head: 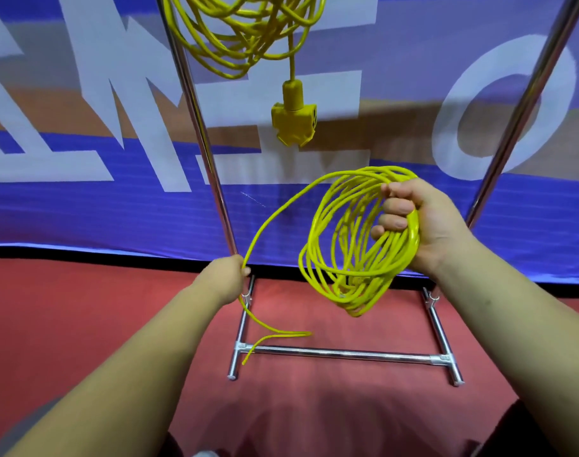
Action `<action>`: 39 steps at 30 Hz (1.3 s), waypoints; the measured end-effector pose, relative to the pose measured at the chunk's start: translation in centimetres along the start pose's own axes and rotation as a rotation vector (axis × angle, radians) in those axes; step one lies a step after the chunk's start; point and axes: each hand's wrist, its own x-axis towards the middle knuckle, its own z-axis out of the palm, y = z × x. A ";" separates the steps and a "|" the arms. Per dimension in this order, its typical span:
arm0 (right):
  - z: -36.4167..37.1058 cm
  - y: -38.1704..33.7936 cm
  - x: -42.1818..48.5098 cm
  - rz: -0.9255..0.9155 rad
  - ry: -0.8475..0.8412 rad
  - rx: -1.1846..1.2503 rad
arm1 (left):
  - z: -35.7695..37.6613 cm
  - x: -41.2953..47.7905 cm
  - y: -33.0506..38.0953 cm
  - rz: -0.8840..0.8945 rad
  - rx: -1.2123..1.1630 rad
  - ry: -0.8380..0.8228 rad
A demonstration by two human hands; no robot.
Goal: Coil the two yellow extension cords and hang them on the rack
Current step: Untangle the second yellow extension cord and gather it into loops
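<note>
The second yellow extension cord (401,252) is mostly gathered into a loose coil, held up in the air in front of the rack (202,127), between its two chrome uprights. The right hand (416,222) grips the coil on its right side, fingers curled through the loops and thumb over the top. The loops hang down and to the left of that hand, fairly untidy.

One free strand (271,216) leaves the top of the coil and arcs down to the left hand (228,275), which is closed round it just beside the foot of the left upright. Below that hand the tail (281,333) drops to the red floor (83,308) and lies across the rack's base, near the left end of the lower crossbar (340,353).

The first cord (235,37) hangs in a bundle of loops from the top of the rack, above the coil and well apart from it. Its yellow socket block (294,122) dangles straight down on a short length. Behind the rack stretches a blue banner (83,209) with big white letters.
</note>
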 end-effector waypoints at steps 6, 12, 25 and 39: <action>-0.9 1.0 1.7 -0.013 0.123 -0.015 | -4.0 -3.7 5.4 -0.078 -0.551 0.222; -0.9 2.3 2.1 -0.008 0.185 -0.094 | -2.6 -4.9 7.0 0.174 -0.173 0.026; -0.3 6.5 0.6 0.290 0.087 -0.604 | -4.0 -7.0 9.9 0.673 -0.300 -0.128; 0.0 6.5 0.3 0.435 -0.059 -0.530 | -4.8 -3.9 2.8 0.366 -0.477 -0.404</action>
